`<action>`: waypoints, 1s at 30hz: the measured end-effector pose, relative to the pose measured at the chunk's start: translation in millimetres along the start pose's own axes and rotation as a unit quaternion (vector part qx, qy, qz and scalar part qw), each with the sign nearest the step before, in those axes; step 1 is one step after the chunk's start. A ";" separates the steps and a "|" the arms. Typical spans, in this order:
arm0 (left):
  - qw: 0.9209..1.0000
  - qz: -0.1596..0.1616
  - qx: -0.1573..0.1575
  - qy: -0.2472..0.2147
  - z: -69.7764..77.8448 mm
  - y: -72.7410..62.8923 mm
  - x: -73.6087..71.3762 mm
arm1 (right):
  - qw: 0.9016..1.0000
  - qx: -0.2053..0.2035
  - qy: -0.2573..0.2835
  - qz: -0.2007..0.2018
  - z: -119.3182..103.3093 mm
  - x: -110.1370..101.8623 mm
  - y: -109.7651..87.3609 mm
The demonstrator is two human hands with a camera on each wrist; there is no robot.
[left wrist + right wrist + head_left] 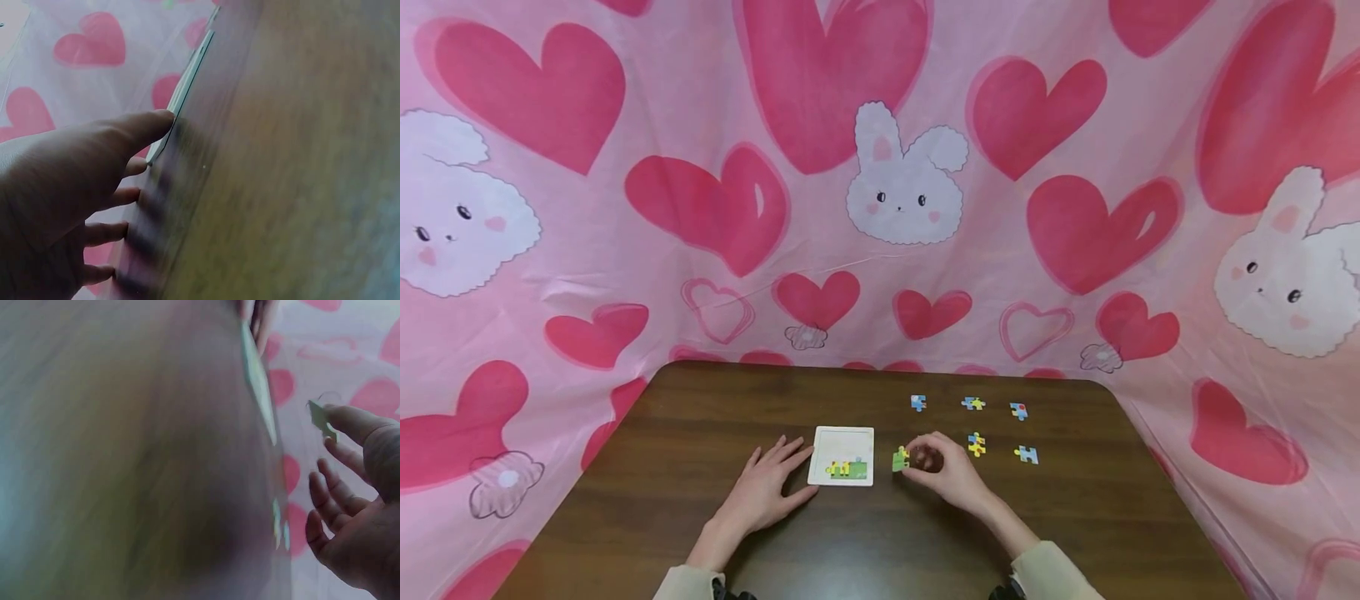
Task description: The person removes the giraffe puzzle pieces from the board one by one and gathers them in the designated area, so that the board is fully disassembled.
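Observation:
A white puzzle tray [843, 430] lies on the table, with a few joined green and yellow puzzle pieces [847, 469] along its lower edge. My left hand [763, 490] rests flat with spread fingers at the tray's left side; in the left wrist view the thumb [156, 122] touches the tray's rim. Just right of the tray, my right hand [949, 472] pinches a green and yellow puzzle piece [899, 460] between thumb and index finger. In the right wrist view that puzzle piece [321, 419] is held off the table, and the other fingers curl loosely.
Several loose puzzle pieces lie at the right: blue-white [918, 402], blue-yellow [973, 403], blue-red [1018, 411], yellow-red [977, 444] and light blue [1027, 455]. The dark wooden table [760, 392] ends at a pink curtain [715, 250] printed with hearts and rabbits.

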State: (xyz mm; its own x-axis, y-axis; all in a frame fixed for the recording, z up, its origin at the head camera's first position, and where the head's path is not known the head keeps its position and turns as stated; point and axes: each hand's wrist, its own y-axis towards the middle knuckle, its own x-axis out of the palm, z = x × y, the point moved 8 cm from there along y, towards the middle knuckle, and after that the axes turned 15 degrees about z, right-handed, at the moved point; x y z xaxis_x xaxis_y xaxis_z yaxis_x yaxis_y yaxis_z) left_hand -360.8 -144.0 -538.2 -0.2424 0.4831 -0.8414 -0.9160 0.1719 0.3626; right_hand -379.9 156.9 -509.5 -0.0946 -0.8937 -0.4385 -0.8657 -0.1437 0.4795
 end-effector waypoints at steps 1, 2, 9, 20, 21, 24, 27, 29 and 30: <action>1.000 0.001 0.000 0.002 0.0 0.3 -0.2 | 1.000 -0.010 0.001 -0.001 4.3 -3.3 -3.4; 1.000 0.001 0.000 0.004 0.1 0.5 -0.3 | 1.000 -0.031 0.003 0.000 11.5 -5.3 -6.6; 1.000 0.011 0.004 0.015 1.7 2.6 -2.1 | 0.995 -0.088 -0.050 0.003 53.6 -12.2 -23.3; 1.000 0.006 -0.005 0.009 1.0 1.0 -0.3 | 0.989 -0.076 -0.122 -0.028 66.5 -22.0 -34.2; 1.000 0.004 -0.006 0.010 0.7 1.0 -0.2 | 0.987 -0.093 -0.127 -0.026 55.6 -23.9 -34.9; 1.000 0.001 -0.006 0.010 0.8 1.6 -0.1 | 0.976 -0.134 -0.170 -0.018 21.0 -28.7 -36.6; 1.000 -0.001 -0.006 0.008 1.5 2.2 -0.3 | 0.965 -0.139 -0.221 -0.018 -3.0 -29.4 -35.3; 1.000 -0.001 -0.006 0.009 1.7 2.7 -0.4 | 0.964 -0.126 -0.234 -0.026 -10.2 -26.3 -32.2; 1.000 -0.001 -0.006 0.009 1.5 2.5 -0.2 | 0.965 -0.114 -0.232 -0.032 -11.9 -23.8 -30.2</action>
State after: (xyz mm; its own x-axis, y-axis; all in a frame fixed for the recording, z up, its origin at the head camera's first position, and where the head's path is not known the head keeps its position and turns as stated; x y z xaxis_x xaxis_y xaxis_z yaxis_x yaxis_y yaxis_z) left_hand -362.6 -142.3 -536.5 -0.2459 0.4668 -0.8495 -0.9205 0.1621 0.3556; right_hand -345.7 177.5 -504.5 -0.3000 -0.6011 -0.7408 -0.7508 -0.3302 0.5720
